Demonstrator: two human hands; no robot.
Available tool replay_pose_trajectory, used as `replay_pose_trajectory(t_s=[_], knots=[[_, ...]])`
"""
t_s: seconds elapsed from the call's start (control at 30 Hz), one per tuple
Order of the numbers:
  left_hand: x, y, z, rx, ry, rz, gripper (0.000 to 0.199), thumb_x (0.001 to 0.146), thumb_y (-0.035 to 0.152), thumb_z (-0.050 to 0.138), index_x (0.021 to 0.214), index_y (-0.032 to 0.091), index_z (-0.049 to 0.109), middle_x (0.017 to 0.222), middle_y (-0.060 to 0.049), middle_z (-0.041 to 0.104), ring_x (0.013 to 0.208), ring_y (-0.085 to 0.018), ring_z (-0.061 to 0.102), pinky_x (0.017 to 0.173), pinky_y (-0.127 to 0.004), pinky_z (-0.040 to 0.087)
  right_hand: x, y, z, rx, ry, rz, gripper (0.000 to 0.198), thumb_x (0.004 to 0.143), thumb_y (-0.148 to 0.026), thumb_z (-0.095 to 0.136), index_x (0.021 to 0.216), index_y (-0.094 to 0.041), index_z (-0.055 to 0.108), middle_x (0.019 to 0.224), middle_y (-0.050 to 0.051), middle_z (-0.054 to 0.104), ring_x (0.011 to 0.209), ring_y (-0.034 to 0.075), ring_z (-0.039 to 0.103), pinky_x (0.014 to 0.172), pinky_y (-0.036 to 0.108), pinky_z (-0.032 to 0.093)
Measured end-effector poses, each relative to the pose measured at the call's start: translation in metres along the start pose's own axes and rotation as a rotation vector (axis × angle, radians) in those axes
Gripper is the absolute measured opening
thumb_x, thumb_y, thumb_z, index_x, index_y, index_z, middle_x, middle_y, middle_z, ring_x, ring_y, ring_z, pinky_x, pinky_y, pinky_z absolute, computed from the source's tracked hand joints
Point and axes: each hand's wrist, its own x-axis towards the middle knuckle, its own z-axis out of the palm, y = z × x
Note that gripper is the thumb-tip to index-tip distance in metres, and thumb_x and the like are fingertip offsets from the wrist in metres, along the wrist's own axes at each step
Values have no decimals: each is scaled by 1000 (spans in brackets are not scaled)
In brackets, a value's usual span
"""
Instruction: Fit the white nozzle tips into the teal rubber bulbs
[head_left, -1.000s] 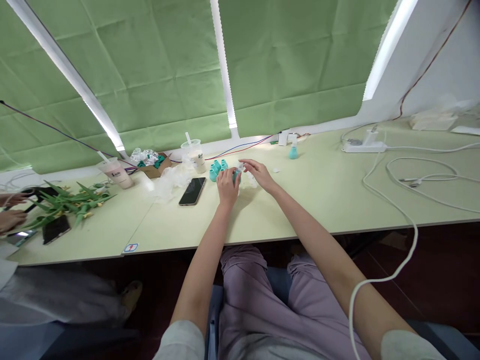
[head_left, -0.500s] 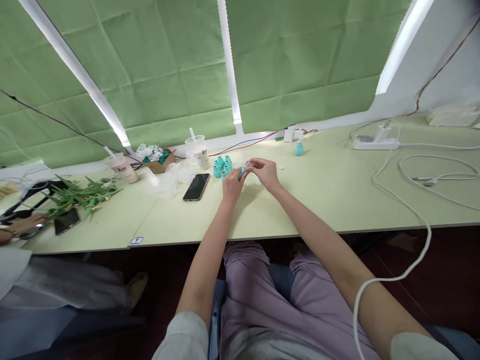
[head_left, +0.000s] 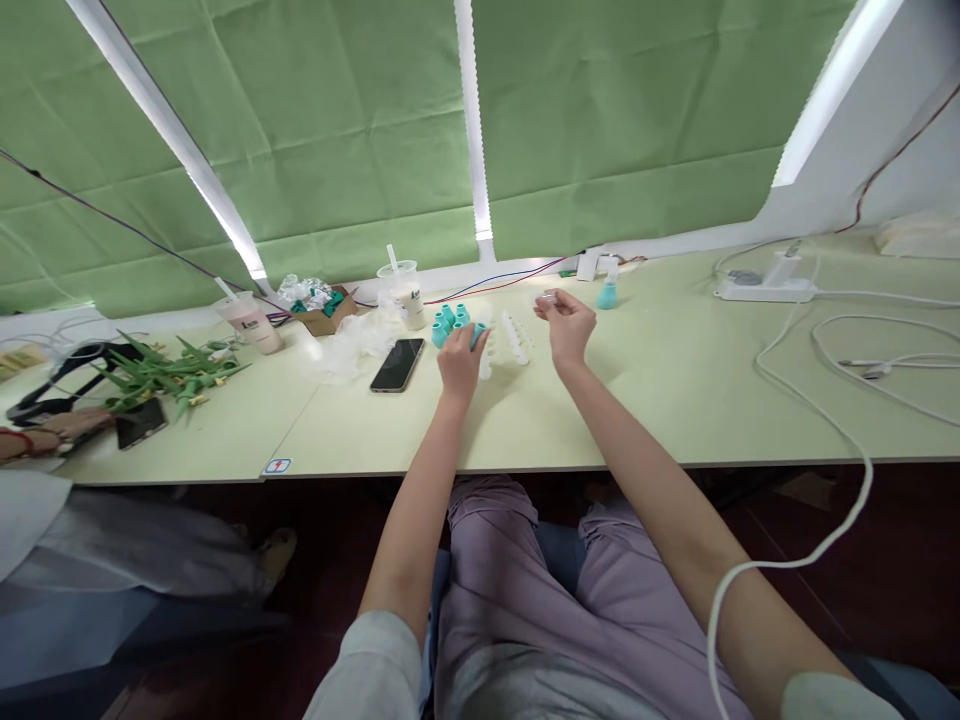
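My left hand (head_left: 460, 358) rests on the pale green table (head_left: 645, 400) and grips a small teal bottle (head_left: 477, 334). Just behind it stands a cluster of several teal bottles (head_left: 448, 322). My right hand (head_left: 566, 324) is raised a little to the right, its fingertips pinched on a small clear cap (head_left: 545, 298). Between the hands lie several small white parts (head_left: 511, 338) in rows. Farther right a single teal bottle with a white top (head_left: 607, 292) stands near the window edge.
A black phone (head_left: 397, 364) lies left of my left hand, beside crumpled clear plastic (head_left: 352, 342), two drink cups (head_left: 250, 322) and a small cardboard box (head_left: 324, 318). Green stems (head_left: 169, 372) and another person's hand (head_left: 64, 428) are at far left. A power strip (head_left: 765, 290) and white cables (head_left: 862, 350) lie right.
My right hand pulled away from the teal bottle, up and to the right, with a small clear cap in its fingertips. My left hand kept the bottle. The camera tilted slightly.
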Motion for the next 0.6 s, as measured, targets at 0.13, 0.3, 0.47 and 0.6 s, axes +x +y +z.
replay_pose_trajectory(t_s=[0.13,0.3,0.47,0.6], knots=[[16,-15,-19,-30,346,-249,40,87,51,50,103,18,64,107,-10,65,105,-22,57,92,-32,42,4,-1,-9,-175,-242,-117,37,71,-45,65,98,-19,69,98,4,64,75,11,59,75,26,50],[28,-47,-34,-207,117,-453,35,79,44,62,98,15,68,99,-8,66,86,-18,61,79,-29,48,-12,-8,-6,-372,-788,-168,32,70,-41,69,98,-24,72,104,2,64,72,9,57,72,23,44],[28,-79,-41,-167,-18,-457,32,70,39,71,91,15,70,96,-6,69,79,-17,63,75,-27,47,-19,-12,-4,-563,-963,-206,31,68,-34,72,97,-24,69,97,-2,66,70,7,55,68,21,37],[28,-93,-33,-97,8,-566,31,73,39,67,93,16,71,91,-8,71,82,-19,64,78,-29,47,-25,-13,-1,-637,-996,-308,27,68,-36,73,90,-21,66,94,-1,63,79,10,53,69,21,34]])
